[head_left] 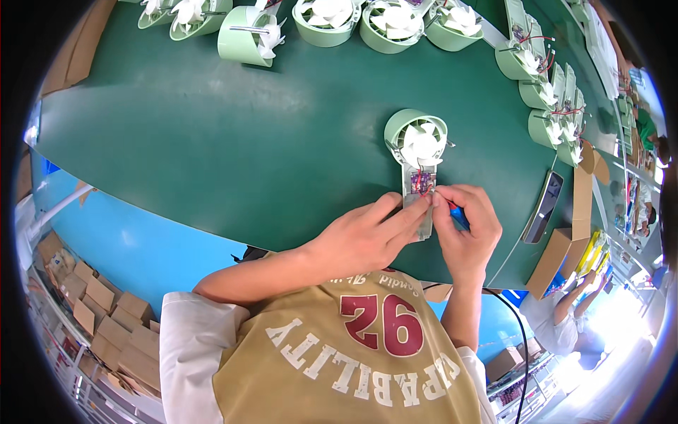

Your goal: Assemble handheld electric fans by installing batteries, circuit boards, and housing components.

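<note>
The green fan [421, 145] is lying just beyond the grip, left hand [381, 230] steadying its handle [425, 230] — right hand [472, 222] cupping a blue tool [460, 218], thumb and forefinger nearly meeting beside the circuit board [418, 182], though whether they're catching the red wires [427, 189] I cannot tell. Tugging could be straining a joint — white lettering [332, 367] is showing below the grip.

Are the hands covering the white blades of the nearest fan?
No, the white blades show plainly, while the left hand and right hand are by the circuit board.
</note>
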A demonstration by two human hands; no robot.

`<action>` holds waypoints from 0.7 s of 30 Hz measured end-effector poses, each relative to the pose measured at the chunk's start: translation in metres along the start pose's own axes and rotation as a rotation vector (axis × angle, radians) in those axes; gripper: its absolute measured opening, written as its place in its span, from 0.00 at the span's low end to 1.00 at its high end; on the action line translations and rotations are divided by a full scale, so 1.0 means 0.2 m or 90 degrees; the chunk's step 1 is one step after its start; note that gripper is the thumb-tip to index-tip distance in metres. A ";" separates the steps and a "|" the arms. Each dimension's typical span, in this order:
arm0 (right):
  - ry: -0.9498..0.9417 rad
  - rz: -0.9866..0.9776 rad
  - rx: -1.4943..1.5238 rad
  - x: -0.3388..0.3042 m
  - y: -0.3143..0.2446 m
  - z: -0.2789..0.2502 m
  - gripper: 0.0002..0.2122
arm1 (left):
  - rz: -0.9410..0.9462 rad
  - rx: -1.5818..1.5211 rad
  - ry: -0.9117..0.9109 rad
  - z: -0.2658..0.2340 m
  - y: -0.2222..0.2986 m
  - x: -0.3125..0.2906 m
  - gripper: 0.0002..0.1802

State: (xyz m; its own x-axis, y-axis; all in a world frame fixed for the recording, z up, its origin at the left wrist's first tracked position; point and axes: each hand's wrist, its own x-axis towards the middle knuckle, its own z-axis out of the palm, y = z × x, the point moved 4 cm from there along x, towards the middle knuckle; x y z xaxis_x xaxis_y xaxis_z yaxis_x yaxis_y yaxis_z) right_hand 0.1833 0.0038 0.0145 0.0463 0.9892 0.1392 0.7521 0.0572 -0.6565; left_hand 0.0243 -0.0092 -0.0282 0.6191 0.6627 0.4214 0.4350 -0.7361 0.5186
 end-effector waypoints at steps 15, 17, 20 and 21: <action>-0.021 -0.161 -0.237 0.00 -0.11 0.03 0.09 | 0.029 0.025 0.028 0.01 0.00 -0.01 0.17; -0.016 -0.195 -0.261 -0.02 -0.12 0.05 0.10 | 0.030 0.022 0.027 0.01 0.00 -0.01 0.17; -0.019 -0.232 -0.306 -0.05 -0.12 0.06 0.11 | 0.023 -0.022 0.028 0.01 0.00 -0.02 0.23; -0.027 -0.234 -0.325 -0.06 -0.11 0.06 0.12 | 0.029 -0.014 0.022 0.02 0.01 -0.02 0.23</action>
State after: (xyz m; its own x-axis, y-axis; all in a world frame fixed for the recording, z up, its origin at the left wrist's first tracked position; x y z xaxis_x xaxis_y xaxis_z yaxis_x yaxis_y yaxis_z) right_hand 0.1580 -0.0082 0.0183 -0.2929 0.9223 0.2522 0.9336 0.3328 -0.1327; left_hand 0.0241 -0.0135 -0.0317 0.6143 0.6333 0.4707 0.3922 -0.7627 0.5143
